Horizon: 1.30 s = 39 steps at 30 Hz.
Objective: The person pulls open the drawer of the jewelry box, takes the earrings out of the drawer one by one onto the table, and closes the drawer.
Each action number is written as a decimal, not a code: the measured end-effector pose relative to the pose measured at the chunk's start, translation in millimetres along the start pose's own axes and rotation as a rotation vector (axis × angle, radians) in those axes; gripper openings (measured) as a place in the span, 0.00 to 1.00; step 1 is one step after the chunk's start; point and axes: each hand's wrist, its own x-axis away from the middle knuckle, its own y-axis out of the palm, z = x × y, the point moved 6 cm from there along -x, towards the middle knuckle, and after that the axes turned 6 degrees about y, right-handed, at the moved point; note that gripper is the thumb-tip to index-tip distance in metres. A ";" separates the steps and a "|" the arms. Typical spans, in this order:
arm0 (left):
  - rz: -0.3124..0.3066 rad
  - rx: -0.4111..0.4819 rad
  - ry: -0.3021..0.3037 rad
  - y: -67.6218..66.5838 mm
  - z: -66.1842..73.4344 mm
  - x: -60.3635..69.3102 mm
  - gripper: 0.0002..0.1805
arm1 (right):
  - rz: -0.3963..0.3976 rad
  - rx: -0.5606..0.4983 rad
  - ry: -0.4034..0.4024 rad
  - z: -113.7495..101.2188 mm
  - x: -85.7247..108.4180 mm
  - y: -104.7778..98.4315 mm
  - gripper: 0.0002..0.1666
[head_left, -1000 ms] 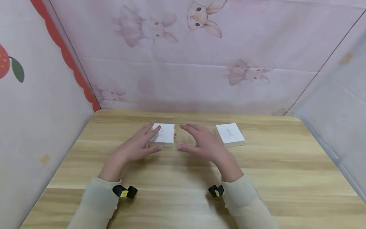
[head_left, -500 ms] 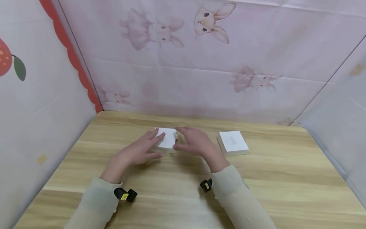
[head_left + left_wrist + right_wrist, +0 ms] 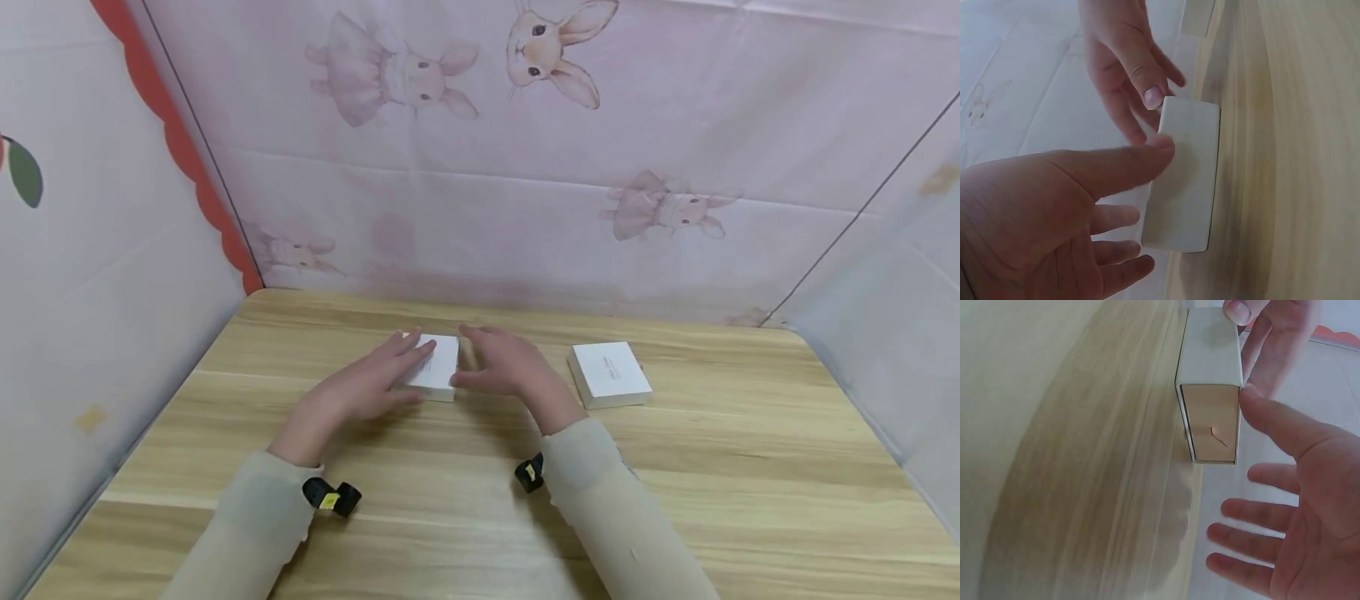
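Observation:
A small white drawer box (image 3: 437, 379) with faint print lies flat on the table, between the two hands. In the right wrist view its beige inner drawer (image 3: 1210, 419) faces the right hand and has a small ribbon tab. My left hand (image 3: 372, 379) is over the box's left part, fingers extended across the top and thumb by the front side (image 3: 1182, 181); firm contact cannot be told. My right hand (image 3: 506, 362) is at the drawer end, its thumb by the near right corner and its other fingers (image 3: 1247, 537) straight and spread, holding nothing.
A second white box (image 3: 611, 373) lies to the right on the wood-grain table (image 3: 750, 467). Behind the table hangs a pink rabbit-print cloth (image 3: 480, 208), with pale side walls left and right. Each cuff carries a black wrist camera (image 3: 332, 497).
My right hand has moved left to the box's drawer end. My left hand has shifted slightly over the top. The box shows no clear movement; the head view has tilted a little.

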 end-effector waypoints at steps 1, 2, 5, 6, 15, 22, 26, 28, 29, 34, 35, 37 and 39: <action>-0.005 -0.003 0.000 1.0 -0.8 -0.6 0.41 | -0.001 0.004 -0.015 -1.4 -0.2 0.1 0.53; -0.014 -0.006 -0.005 2.1 -1.8 -1.1 0.41 | -0.002 0.009 -0.032 -3.1 -0.3 0.5 0.53; -0.034 -0.020 -0.009 5.5 -3.2 -1.8 0.38 | -0.007 0.032 -0.083 -9.1 -0.3 3.0 0.47; -0.039 -0.026 -0.010 6.3 -3.1 -1.8 0.38 | -0.011 0.037 -0.095 -10.7 0.0 4.4 0.45; -0.005 -0.065 0.012 4.7 2.5 -0.4 0.35 | -0.038 0.020 -0.141 -18.1 1.3 11.4 0.21; -0.002 -0.076 0.047 5.6 6.3 -3.1 0.34 | -0.042 0.110 -0.130 -14.9 2.0 12.0 0.27; -0.023 -0.076 0.048 10.3 8.6 -4.0 0.33 | -0.046 0.153 -0.168 -17.3 5.2 12.5 0.32; -0.025 -0.092 0.048 11.4 10.9 -3.9 0.33 | -0.042 0.170 -0.196 -19.2 7.3 12.3 0.33; -0.022 -0.101 0.049 11.1 12.5 -3.8 0.33 | -0.040 0.178 -0.206 -19.8 8.4 12.2 0.33; -0.013 -0.129 0.070 10.4 22.8 -4.4 0.34 | -0.017 0.204 -0.261 -22.8 15.2 10.6 0.26; -0.015 -0.128 0.073 10.7 24.9 -4.4 0.34 | -0.014 0.201 -0.270 -23.3 17.7 9.6 0.23; -0.023 -0.128 0.081 12.2 29.1 -4.2 0.34 | -0.006 0.203 -0.290 -23.6 23.4 8.3 0.16; -0.031 -0.132 0.092 14.7 33.1 -4.0 0.33 | -0.008 0.199 -0.298 -22.7 29.8 7.6 0.12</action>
